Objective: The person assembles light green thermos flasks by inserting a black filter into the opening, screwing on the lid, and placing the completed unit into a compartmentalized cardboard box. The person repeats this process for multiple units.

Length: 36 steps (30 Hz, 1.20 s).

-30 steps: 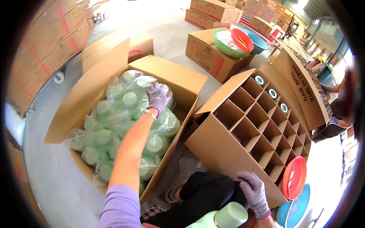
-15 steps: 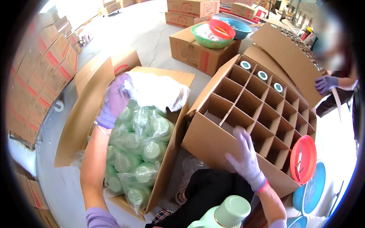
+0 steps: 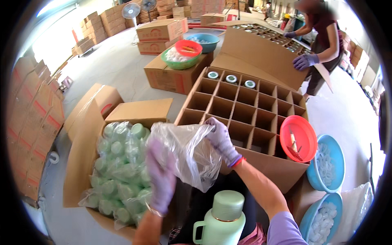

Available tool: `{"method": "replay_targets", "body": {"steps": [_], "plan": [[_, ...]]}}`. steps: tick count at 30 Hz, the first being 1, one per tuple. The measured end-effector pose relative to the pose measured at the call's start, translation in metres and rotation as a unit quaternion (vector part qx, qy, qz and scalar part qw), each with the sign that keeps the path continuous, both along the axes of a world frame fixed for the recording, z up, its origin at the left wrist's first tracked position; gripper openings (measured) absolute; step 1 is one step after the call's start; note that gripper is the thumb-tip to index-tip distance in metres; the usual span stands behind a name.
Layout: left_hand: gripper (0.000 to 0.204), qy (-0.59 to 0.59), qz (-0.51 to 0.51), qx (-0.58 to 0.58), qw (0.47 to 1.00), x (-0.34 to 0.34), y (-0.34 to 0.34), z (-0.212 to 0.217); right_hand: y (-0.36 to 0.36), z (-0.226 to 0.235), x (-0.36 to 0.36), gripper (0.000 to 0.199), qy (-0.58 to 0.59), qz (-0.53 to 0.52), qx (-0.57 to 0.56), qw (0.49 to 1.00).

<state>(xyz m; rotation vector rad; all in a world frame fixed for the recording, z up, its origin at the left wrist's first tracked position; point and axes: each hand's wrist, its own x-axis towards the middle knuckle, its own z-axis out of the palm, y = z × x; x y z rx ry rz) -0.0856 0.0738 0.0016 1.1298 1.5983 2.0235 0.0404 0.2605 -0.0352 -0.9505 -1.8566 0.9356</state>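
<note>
Several stacked cartons (image 3: 34, 126) lined the left of the grey floor (image 3: 102, 73) in the head view, and more stood along the far side of the room, near a white fan (image 3: 131, 11). At the upper right a person in dark clothing stood by a large carton, one gloved hand (image 3: 306, 61) at the edge of its raised flap (image 3: 261, 57).

The wearer's hands, both in pale purple gloves, were apart. The right hand (image 3: 220, 141) was closed, thumb against fingers, on the upper edge of a clear plastic bag (image 3: 190, 151), which hung crumpled in front of the body. The left hand (image 3: 160, 177), blurred, stood open with its fingers raised beside the bag; whether it touched the plastic could not be told. Between the forearms a pale green flask (image 3: 222, 216) with a handle stood upright.

An open carton (image 3: 79, 163) on the left was packed with pale green flasks in clear wrapping (image 3: 120, 175). The divided carton (image 3: 269, 167) held three white-topped bottles (image 3: 231, 79) in its far row. A red bowl (image 3: 300, 126) sat on its near right corner with a small tool (image 3: 293, 141) inside. Beyond it, one blue basin (image 3: 340, 159) contained translucent pieces, and a nearer blue basin (image 3: 307, 220) contained white ones.
</note>
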Motion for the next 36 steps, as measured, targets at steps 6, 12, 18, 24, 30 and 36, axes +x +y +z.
{"method": "replay_targets", "body": {"steps": [6,12,18,24,30,36], "plan": [[0.046,-0.01,-0.128,-0.124,0.984,0.028,0.017,-0.078,-0.08,0.041,0.064,0.019,-0.046,0.019,0.166,0.985],[0.043,0.202,-0.12,0.028,0.972,0.007,-0.021,-0.067,-0.072,-0.031,0.152,0.041,-0.175,-0.169,0.078,0.967],[0.042,-0.184,-0.334,-0.247,0.891,0.018,-0.113,-0.076,-0.176,-0.025,0.185,0.035,-0.143,-0.166,0.181,0.959],[0.036,-0.173,-0.431,-0.212,0.86,0.042,-0.144,-0.059,-0.258,-0.01,0.196,0.039,-0.13,-0.155,0.117,0.972],[0.024,-0.181,-0.37,-0.196,0.89,0.035,-0.162,-0.048,-0.285,-0.017,0.203,0.04,-0.203,-0.133,0.04,0.969],[0.025,-0.183,-0.437,-0.376,0.796,0.011,-0.243,-0.058,-0.325,-0.003,0.228,0.03,-0.239,0.058,0.15,0.958]]}}
